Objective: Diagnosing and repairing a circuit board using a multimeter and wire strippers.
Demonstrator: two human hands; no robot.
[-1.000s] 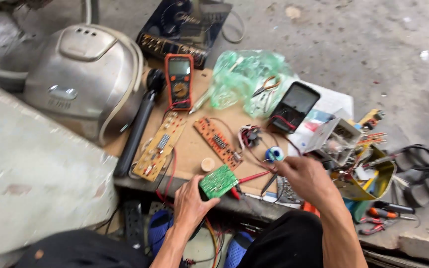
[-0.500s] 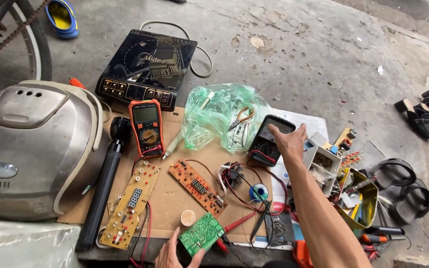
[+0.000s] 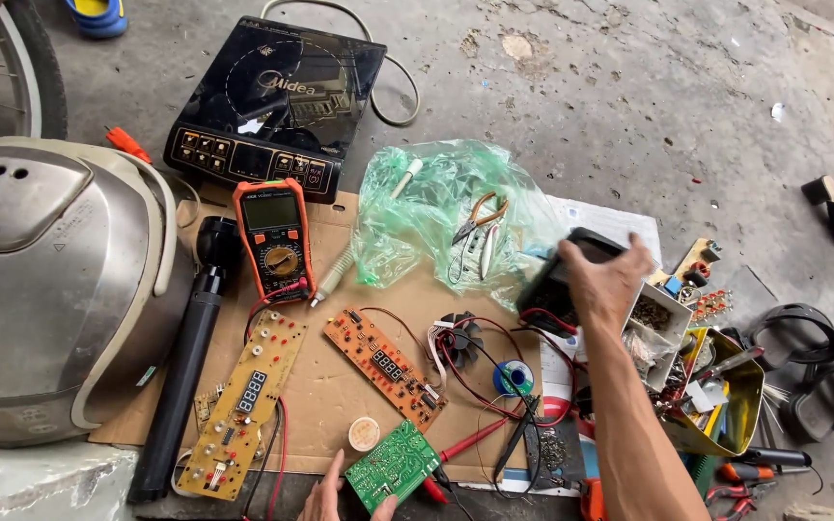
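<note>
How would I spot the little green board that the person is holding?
Start at the brown cardboard sheet spread on the floor and go to its near edge. There the left hand grips a small green circuit board. The two boards beside it are longer strips, one yellow, one orange.

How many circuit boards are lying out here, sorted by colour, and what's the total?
Green circuit board, at the left hand: 1
Orange circuit board: 1
Yellow circuit board: 1
Total: 3

The right hand rests on a black device, not a board.
</note>
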